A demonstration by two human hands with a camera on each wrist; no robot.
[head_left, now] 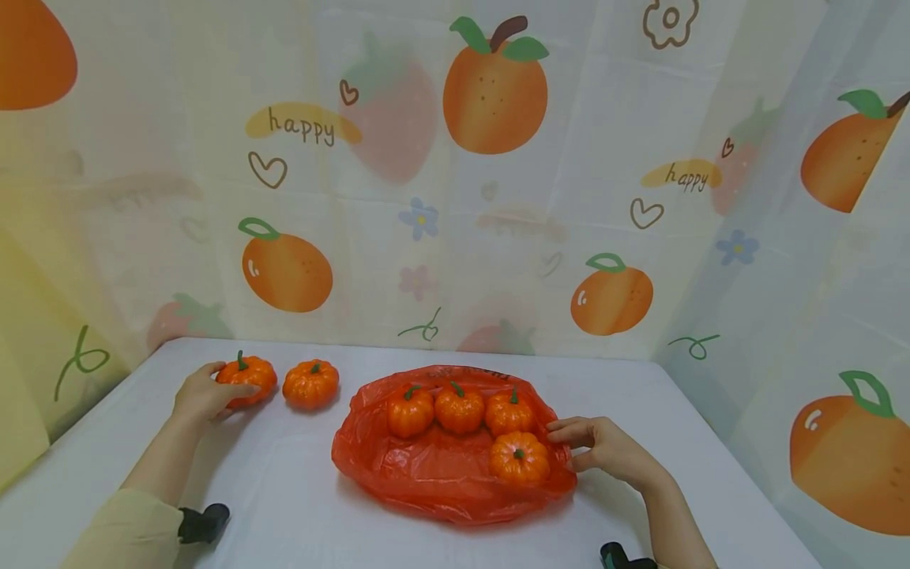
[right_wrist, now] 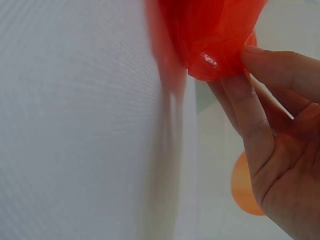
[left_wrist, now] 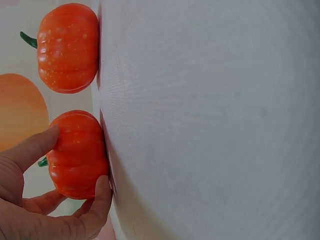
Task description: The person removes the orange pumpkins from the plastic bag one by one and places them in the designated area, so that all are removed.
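At the table's left, my left hand (head_left: 202, 395) grips a small orange toy pumpkin (head_left: 250, 379) with a green stem. In the left wrist view the thumb lies on one side of this pumpkin (left_wrist: 77, 155) and the fingers curl round the other. Just right of it sits a second pumpkin (head_left: 310, 385), untouched. A red plastic bag (head_left: 426, 482) lies spread open in the middle, with several pumpkins inside, one (head_left: 519, 457) nearest the front right. My right hand (head_left: 607, 450) pinches the bag's right edge; in the right wrist view thumb and fingers meet the red plastic (right_wrist: 220, 45).
The white table (head_left: 284, 490) runs back to a curtain (head_left: 455, 261) printed with oranges, strawberries and hearts. Black straps with camera mounts (head_left: 204, 523) sit at both wrists, low in the head view.
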